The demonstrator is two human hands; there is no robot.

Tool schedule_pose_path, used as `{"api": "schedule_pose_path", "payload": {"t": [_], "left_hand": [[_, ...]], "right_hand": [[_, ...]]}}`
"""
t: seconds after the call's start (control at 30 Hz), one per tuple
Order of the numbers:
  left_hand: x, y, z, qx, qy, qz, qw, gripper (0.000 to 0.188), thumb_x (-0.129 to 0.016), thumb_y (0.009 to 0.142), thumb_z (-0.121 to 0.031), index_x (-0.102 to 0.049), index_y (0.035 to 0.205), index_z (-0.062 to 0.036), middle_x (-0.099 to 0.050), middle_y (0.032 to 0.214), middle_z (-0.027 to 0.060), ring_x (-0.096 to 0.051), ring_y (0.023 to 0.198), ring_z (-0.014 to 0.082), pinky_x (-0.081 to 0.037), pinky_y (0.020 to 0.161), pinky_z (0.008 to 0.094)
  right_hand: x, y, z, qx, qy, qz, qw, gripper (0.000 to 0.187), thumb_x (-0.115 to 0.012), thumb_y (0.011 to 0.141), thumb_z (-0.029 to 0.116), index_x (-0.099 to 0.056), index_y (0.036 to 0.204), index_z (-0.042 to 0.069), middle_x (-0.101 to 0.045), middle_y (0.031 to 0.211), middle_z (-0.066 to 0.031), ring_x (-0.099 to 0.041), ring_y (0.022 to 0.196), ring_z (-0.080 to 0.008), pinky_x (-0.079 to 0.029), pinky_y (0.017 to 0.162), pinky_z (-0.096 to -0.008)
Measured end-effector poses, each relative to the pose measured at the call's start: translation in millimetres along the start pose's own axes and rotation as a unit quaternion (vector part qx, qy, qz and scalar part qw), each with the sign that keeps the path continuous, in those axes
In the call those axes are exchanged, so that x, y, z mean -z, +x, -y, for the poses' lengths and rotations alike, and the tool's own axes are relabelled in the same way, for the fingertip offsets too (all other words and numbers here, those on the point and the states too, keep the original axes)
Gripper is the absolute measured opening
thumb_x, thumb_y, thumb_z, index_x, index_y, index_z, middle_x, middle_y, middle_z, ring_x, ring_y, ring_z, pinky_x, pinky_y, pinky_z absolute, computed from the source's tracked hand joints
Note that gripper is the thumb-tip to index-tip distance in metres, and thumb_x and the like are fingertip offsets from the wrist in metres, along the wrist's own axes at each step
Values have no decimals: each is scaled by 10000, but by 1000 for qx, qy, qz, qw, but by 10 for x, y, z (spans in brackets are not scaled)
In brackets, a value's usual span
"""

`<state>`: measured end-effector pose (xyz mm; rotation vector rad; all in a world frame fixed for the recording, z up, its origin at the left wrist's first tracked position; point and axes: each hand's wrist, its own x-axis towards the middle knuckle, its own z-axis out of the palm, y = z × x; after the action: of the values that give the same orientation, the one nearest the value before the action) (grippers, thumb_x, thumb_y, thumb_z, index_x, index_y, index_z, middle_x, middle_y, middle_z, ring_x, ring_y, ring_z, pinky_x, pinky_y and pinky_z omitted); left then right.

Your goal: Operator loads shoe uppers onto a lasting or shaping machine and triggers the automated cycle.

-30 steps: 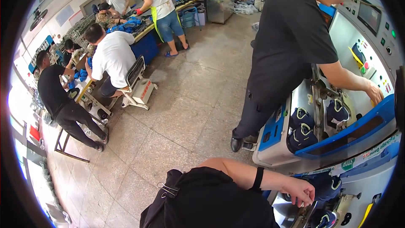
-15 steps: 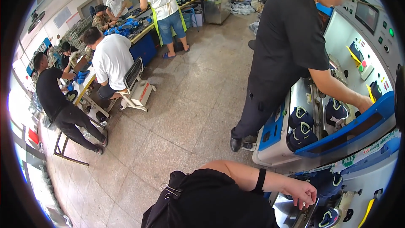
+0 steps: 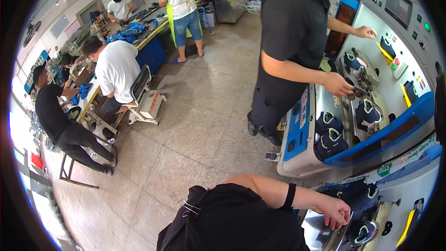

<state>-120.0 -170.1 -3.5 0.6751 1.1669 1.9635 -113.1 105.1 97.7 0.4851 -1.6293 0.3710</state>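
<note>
My left hand [image 3: 337, 213], with a black band around the forearm, hangs over the machine at the lower right. Its fingers droop loosely, slightly apart, with nothing visible in them. Just beyond the fingertips, a dark blue shoe upper [image 3: 364, 232] with a pale collar edge sits on the machine. Another dark blue shoe upper [image 3: 367, 194] lies beside the hand, toward the blue guard. My black shirt [image 3: 232, 221], with a binder clip [image 3: 190, 208] on it, fills the bottom middle. My right hand is outside the picture.
A co-worker in black [image 3: 290, 42] stands at the neighbouring machine [image 3: 297, 144], which holds several dark blue shoe uppers [image 3: 331, 142]. A foot pedal [image 3: 272, 156] sits on the floor beside it. Further left, people work along a long bench [image 3: 155, 35]; one sits on a chair [image 3: 145, 88].
The co-worker in black has shifted left and drawn a hand back from inside the neighbouring machine; both their hands now show. My left hand has barely moved.
</note>
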Motion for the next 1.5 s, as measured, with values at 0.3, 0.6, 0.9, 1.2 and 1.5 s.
{"api": "schedule_pose_path", "payload": {"t": [0.3, 0.6, 0.9, 1.2, 1.5], "left_hand": [[-212, 404, 85, 71, 21, 152, 986, 290, -654, 940, -170, -564, 1206, -97, -638, 1063, 21, -656, 912, 112, -524, 710, 253], [-756, 993, 448, 198, -39, 346, 916, 307, -643, 959, -145, -563, 1240, -50, -648, 1135, 84, -645, 1037, 185, -502, 884, 320], [-1605, 1231, 1043, 334, 0, 360, 871, 147, -554, 1017, -196, -594, 1071, -65, -667, 994, 73, -676, 907, 188, -548, 798, 317], [-1542, 1320, 1332, 376, -1, 229, 898, 140, -558, 1003, -209, -585, 1015, -72, -653, 928, 73, -666, 831, 204, -549, 724, 329], [-1665, 1482, 1510, 366, 21, 182, 912, 130, -574, 985, -232, -577, 1024, -108, -631, 908, 55, -641, 814, 199, -530, 704, 329]], "right_hand": [[1300, 49, 677, 11, -273, -16, 962, 230, -529, 926, 179, -599, 969, -36, -591, 966, -227, -590, 868, -360, -494, 827, -477], [1696, -168, 1218, -151, -269, 123, 943, 149, -568, 770, -79, -593, 782, 68, -618, 827, -99, -583, 702, -249, -469, 621, -337], [2595, -810, 1538, -390, -434, 201, 787, 162, -568, 700, -80, -595, 794, 49, -617, 830, -102, -631, 771, -311, -510, 656, -374], [3161, -1674, 1883, -683, -361, 444, 455, 327, -576, 860, 322, -695, 925, 24, -703, 907, -171, -683, 905, -366, -545, 765, -468], [3607, -2753, 2208, -833, -231, 436, 250, 462, -567, 878, 431, -720, 1077, 43, -658, 1224, -213, -630, 1141, -376, -496, 962, -464]]}}
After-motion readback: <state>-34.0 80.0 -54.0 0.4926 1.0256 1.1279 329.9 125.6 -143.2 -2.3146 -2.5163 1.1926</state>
